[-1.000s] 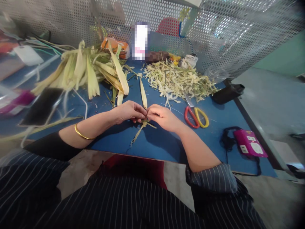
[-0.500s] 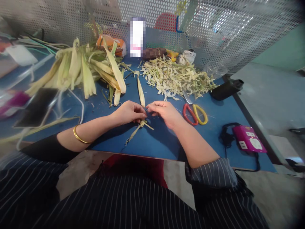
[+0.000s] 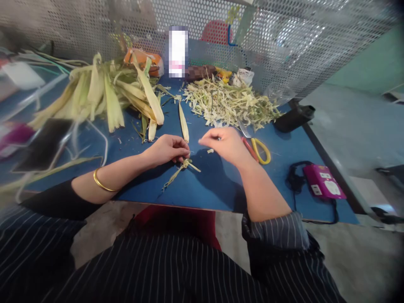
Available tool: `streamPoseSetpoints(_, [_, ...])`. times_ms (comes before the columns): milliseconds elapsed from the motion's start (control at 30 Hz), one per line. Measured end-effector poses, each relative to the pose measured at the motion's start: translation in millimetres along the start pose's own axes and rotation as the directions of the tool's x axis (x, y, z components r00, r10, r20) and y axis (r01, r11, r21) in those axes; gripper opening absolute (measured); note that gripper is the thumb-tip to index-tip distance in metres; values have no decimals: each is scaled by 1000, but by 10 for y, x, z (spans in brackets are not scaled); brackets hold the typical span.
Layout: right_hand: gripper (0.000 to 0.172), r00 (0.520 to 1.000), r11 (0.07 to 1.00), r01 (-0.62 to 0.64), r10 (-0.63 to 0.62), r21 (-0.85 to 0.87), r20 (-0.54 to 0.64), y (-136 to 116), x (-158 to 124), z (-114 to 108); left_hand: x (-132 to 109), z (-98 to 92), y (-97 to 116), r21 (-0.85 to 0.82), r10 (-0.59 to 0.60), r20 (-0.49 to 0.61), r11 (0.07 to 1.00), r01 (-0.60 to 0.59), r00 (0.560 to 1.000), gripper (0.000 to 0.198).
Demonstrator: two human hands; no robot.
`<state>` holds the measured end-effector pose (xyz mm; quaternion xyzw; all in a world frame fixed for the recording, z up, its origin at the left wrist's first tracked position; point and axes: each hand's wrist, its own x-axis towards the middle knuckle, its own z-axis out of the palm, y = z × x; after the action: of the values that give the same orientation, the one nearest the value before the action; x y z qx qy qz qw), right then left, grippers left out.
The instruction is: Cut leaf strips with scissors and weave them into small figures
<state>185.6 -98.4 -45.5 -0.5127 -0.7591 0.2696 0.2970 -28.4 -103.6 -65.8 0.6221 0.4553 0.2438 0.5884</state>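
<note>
My left hand (image 3: 172, 149) is closed in a pinch on a knotted corn husk piece (image 3: 185, 163). Its twisted tail trails toward the table's near edge and a short end sticks out to the right. Off to the right, my right hand (image 3: 222, 142) is raised with thumb and forefinger together; what they grip, if anything, is too small to make out. Below its fingers shows a small pale husk scrap (image 3: 210, 150). A narrow folded husk (image 3: 183, 122) lies just beyond my left fingertips. Scissors (image 3: 261, 150) with one red and one yellow handle rest partly behind my right hand.
Long corn husks (image 3: 97, 92) are heaped at the back left, and a pile of husk shreds (image 3: 227, 101) at the back right. A black bottle-like object (image 3: 293, 118) lies near the right edge. A purple power socket (image 3: 325, 181) with black cable sits closer, and a dark phone-like slab (image 3: 42, 143) at left.
My right hand has moved away from my left to the right, and now partly covers the scissors. The left hand keeps its pinch on the knotted husk. A small scrap now shows below my right hand.
</note>
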Motion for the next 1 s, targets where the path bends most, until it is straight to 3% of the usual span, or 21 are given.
streamPoseSetpoints(100, [12,988,998,70,-68,-8,136,-49,-29,125,-2,0,5,-7,13,1,1000,-13,1000,19])
streamPoseSetpoints(267, [6,987,984,131,-119,-117,107,-6,7,292,-2,-1,6,-4,12,12,1000,-12,1000,17])
streamPoseSetpoints(433, [8,988,970,151,-141,-190,69,-40,8,269,11,9,6,-33,-4,-31,999,3,1000,16])
streamPoseSetpoints(567, [8,993,987,92,-81,-131,91,-40,-3,264,8,11,27,-52,-27,-39,998,25,999,15])
streamPoseSetpoints(667, [21,989,992,92,-80,-92,126,-21,-10,293,-4,12,45,-71,-33,-31,997,31,999,13])
streamPoseSetpoints(767, [9,988,978,119,-99,-171,120,-10,-10,306,-13,12,57,-82,-38,-36,996,35,999,13])
streamPoseSetpoints(900, [10,993,974,116,-107,-195,55,-46,-15,272,-10,8,53,-91,-48,-40,995,44,998,12])
streamPoseSetpoints(1000, [11,991,980,125,-115,-154,75,-98,-32,247,5,-2,31,-105,-37,-44,994,32,998,15])
